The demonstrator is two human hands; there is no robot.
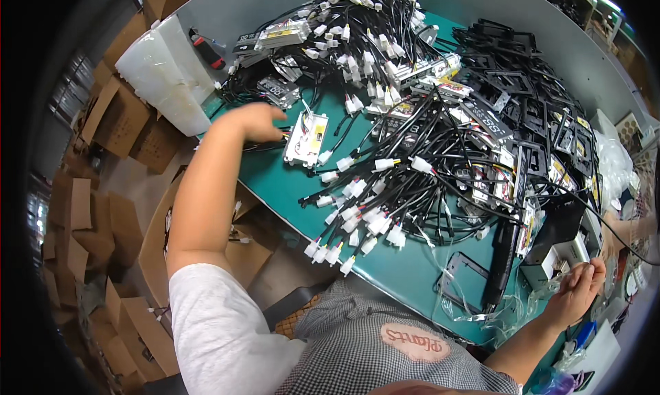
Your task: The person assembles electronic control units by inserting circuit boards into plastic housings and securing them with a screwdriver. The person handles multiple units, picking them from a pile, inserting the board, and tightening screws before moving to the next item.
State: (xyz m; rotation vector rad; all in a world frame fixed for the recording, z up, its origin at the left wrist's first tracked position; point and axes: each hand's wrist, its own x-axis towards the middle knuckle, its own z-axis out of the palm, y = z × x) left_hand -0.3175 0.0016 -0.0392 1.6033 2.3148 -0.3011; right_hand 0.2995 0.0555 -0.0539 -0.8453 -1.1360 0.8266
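Note:
My left hand [256, 123] is beside a white rectangular controller box [307, 139] with colored wires. Its thumb and fingers are apart, and nothing shows between them. Black cables pass just below that hand. At the right, my right hand [581, 292] is closed, its fingertips pressed together beside a small open carton [558, 259]. What those fingers hold, if anything, cannot be made out. Clear plastic strips [512, 311] lie near its wrist. A large heap of black cables with white connectors [377, 220] spreads between the two hands.
Black plastic frames [540, 113] are piled at the far right, and a black electric screwdriver [502, 264] lies near the front edge. A red-handled tool [207, 53] is at the back left, beside a translucent white bin [165, 75]. Cardboard boxes [127, 123] crowd the floor on the left.

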